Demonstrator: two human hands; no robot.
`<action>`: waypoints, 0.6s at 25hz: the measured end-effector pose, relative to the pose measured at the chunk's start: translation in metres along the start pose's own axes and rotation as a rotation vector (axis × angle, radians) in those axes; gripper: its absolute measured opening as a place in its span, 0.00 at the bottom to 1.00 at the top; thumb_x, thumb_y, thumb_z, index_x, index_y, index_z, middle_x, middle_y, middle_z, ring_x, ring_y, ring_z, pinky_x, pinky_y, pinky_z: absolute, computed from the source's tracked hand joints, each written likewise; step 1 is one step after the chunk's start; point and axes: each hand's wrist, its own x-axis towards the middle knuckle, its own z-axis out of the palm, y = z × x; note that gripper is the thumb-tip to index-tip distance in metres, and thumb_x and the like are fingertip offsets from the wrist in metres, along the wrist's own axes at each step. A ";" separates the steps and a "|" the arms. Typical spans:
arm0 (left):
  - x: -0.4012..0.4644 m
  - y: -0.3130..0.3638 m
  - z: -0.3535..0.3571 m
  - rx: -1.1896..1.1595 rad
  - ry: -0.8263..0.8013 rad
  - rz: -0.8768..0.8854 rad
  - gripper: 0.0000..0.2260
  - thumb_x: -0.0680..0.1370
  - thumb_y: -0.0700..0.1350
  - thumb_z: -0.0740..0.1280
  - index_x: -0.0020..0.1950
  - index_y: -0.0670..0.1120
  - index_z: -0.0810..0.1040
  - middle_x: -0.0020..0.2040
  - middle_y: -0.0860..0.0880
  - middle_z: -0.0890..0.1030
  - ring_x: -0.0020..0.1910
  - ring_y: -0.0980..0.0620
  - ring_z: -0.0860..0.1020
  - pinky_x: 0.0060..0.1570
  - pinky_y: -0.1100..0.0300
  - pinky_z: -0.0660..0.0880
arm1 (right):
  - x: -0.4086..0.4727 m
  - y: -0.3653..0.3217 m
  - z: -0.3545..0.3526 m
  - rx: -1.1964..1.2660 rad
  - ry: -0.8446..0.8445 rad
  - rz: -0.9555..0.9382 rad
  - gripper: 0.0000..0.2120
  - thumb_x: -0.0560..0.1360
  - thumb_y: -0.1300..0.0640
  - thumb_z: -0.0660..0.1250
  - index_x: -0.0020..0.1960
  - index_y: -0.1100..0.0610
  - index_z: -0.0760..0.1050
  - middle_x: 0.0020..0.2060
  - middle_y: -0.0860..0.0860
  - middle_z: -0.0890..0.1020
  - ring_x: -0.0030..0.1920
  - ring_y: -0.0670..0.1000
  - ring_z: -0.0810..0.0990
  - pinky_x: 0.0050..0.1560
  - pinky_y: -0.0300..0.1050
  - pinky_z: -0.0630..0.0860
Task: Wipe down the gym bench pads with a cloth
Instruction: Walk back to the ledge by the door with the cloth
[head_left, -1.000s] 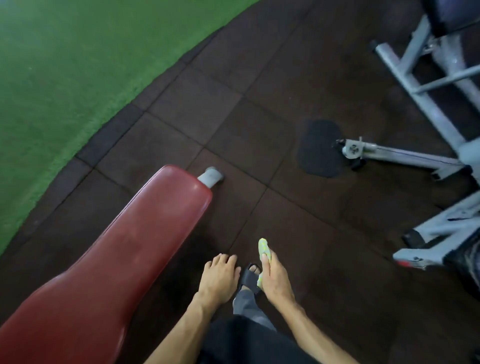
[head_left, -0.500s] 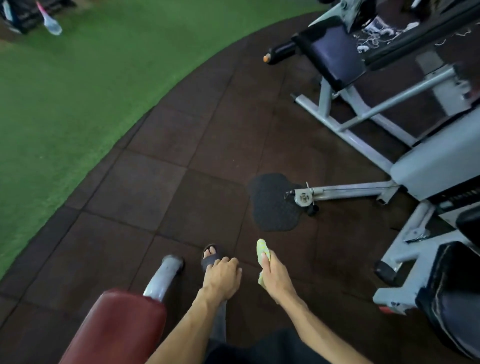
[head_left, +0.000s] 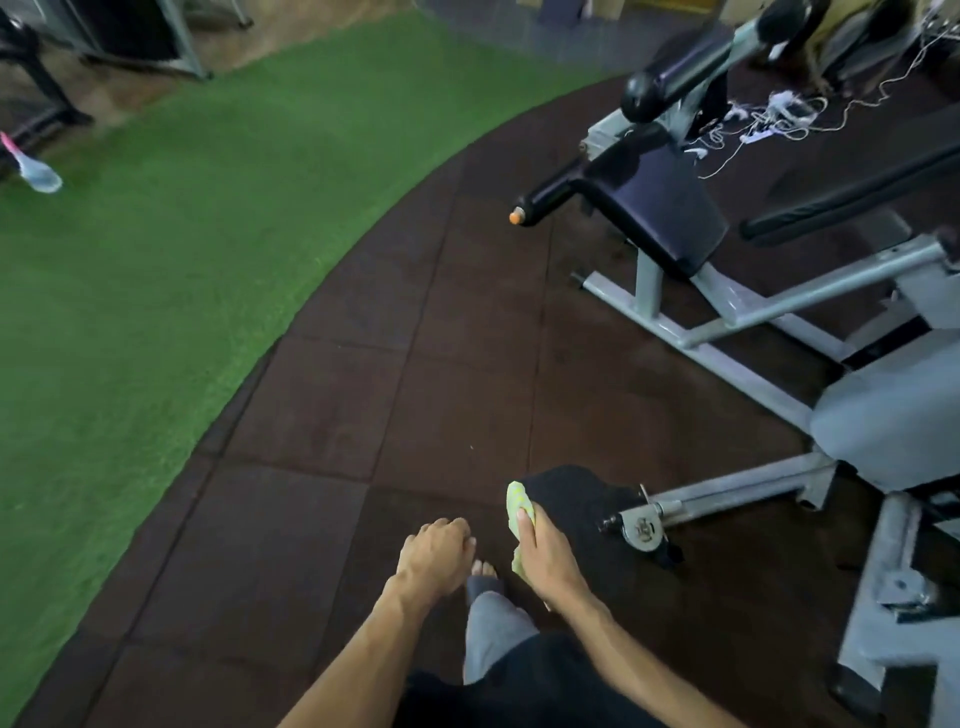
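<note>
My right hand (head_left: 545, 556) grips a folded yellow-green cloth (head_left: 518, 504), which sticks out above the thumb. My left hand (head_left: 434, 553) hangs beside it with loosely curled fingers and holds nothing. Both hands are low in the view, above the dark rubber floor. A dark blue pad (head_left: 670, 213) on a grey-framed machine stands ahead to the right. A grey pad (head_left: 893, 415) sits on the machine at the right edge. The red bench is out of view.
Grey steel legs (head_left: 727, 499) of the machine reach across the floor close to my right hand. Green turf (head_left: 182, 249) covers the left side. A black padded roller (head_left: 675, 83) and loose white cables (head_left: 779, 114) lie at the back right. My sandalled foot (head_left: 483, 577) shows between my hands.
The view has swung up and to the right, and the red bench has dropped out of sight. More of the grey machine and blue pad shows. My hands keep their pose.
</note>
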 end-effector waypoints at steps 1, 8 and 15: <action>0.032 -0.003 -0.026 -0.004 -0.003 0.000 0.15 0.83 0.50 0.54 0.63 0.46 0.75 0.62 0.46 0.78 0.63 0.44 0.76 0.61 0.49 0.72 | 0.033 -0.024 -0.004 0.010 -0.007 -0.007 0.21 0.84 0.49 0.50 0.73 0.55 0.66 0.65 0.54 0.77 0.63 0.52 0.77 0.54 0.39 0.67; 0.260 -0.021 -0.226 -0.020 0.057 -0.040 0.14 0.82 0.50 0.56 0.62 0.46 0.76 0.61 0.46 0.79 0.62 0.43 0.77 0.61 0.50 0.74 | 0.281 -0.188 -0.053 -0.016 -0.035 -0.074 0.17 0.84 0.48 0.50 0.65 0.55 0.70 0.47 0.51 0.80 0.41 0.44 0.77 0.43 0.40 0.72; 0.468 -0.023 -0.398 0.025 0.007 0.000 0.15 0.83 0.51 0.55 0.63 0.47 0.75 0.62 0.46 0.77 0.64 0.44 0.75 0.64 0.49 0.72 | 0.503 -0.337 -0.096 -0.049 -0.013 -0.059 0.14 0.83 0.49 0.51 0.61 0.54 0.71 0.47 0.52 0.80 0.44 0.49 0.78 0.44 0.43 0.70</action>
